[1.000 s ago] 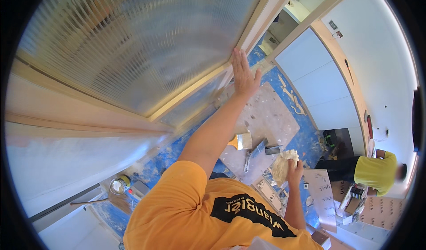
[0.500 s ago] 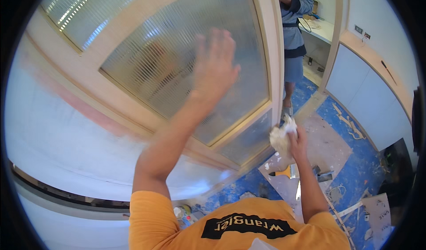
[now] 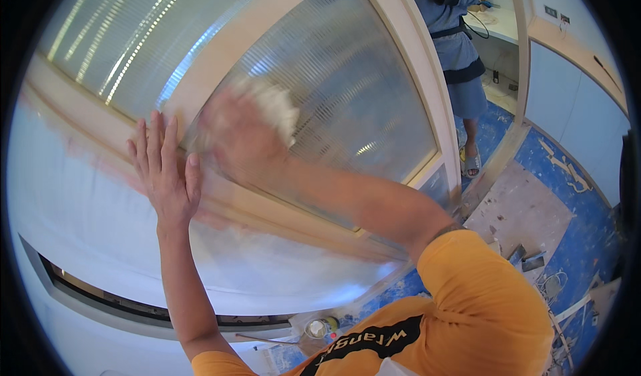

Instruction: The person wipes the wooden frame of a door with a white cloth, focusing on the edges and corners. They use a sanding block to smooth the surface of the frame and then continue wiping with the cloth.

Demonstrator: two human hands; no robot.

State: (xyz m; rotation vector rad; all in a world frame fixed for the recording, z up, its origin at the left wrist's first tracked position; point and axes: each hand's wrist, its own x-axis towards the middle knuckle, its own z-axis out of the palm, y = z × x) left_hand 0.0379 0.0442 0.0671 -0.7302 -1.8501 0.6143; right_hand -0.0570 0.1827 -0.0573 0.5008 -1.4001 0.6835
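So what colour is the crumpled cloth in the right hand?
The crumpled cloth is white, blurred, seen in the head view.

Renovation site: protective blue floor covering [image 3: 587, 196], scattered debris [image 3: 534, 262]

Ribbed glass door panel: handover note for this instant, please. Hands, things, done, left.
Left hand: open, flat on the pale wooden frame beside the ribbed glass panel; nothing in its grip.
Right hand: blurred, pressing a white cloth on the glass near its upper left corner.
Nearby: a person in blue stands behind the door; scraps and tools on the blue floor.
Done: cannot tell how much glass is wiped.
Left: probably the rest of the panel.
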